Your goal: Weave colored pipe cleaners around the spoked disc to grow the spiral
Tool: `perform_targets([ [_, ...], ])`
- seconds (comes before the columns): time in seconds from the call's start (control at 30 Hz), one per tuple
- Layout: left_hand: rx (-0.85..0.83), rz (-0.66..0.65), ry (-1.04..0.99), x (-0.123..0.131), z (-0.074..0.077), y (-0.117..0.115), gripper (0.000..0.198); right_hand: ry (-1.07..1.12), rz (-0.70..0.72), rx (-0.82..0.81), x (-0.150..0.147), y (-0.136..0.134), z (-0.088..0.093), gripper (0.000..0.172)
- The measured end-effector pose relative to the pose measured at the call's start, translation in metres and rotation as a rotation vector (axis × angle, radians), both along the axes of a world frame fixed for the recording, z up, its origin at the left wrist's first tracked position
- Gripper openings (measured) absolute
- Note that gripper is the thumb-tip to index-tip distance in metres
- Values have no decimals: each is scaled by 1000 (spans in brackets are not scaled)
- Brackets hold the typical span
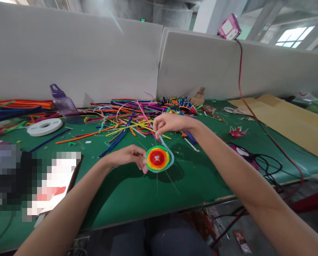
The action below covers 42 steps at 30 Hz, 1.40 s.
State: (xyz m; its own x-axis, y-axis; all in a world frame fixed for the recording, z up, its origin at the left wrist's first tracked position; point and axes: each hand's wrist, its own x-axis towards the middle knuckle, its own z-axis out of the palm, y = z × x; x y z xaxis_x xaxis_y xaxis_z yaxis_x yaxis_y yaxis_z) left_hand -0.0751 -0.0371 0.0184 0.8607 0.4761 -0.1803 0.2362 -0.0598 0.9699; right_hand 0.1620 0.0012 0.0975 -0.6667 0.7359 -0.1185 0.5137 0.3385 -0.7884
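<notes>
A round coiled disc point(157, 158) with rings of red, orange, yellow and green is held above the green table; thin pale spokes stick out around it. My left hand point(137, 158) pinches its left edge between thumb and fingers. A light blue strip point(171, 154) curves along the disc's right and lower rim and rises from there. Above the disc, my right hand point(164, 124) has its fingers closed on the upper end of that strip.
Loose coloured strips point(124, 121) lie behind my hands on the green table point(137, 202). A purple bottle point(65, 105) and white spool point(44, 127) stand at left. Cables point(265, 163), a red spiky piece point(238, 132) and brown sheets point(289, 121) lie at right. White panels point(95, 60) rise behind.
</notes>
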Motion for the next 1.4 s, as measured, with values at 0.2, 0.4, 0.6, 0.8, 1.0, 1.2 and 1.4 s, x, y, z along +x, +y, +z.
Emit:
perform_targets([
  [0.2, 111, 25, -37, 5, -1, -3, 27, -25, -249, 55, -10, -6, -5, 23],
  [0.4, 123, 22, -42, 7, 1, -6, 27, -75, -194, -194, -9, 16, -12, 14],
  [0.6, 75, 11, -42, 6, 3, -9, 27, -89, 109, -465, -18, 41, -13, 25],
  [0.8, 58, -17, -66, 7, 4, -10, 26, -120, 128, -517, -26, 63, -1, 33],
  [1.0, 43, -42, -64, 7, 2, -10, 22, -258, 155, -399, -40, 62, 14, 34],
  [1.2, 22, -20, -47, 9, 2, -11, 24, -405, 254, -140, -68, 40, 29, 27],
  [1.4, 14, 47, -45, 10, -3, -8, 26, -572, 277, 243, -90, 1, 50, 6],
])
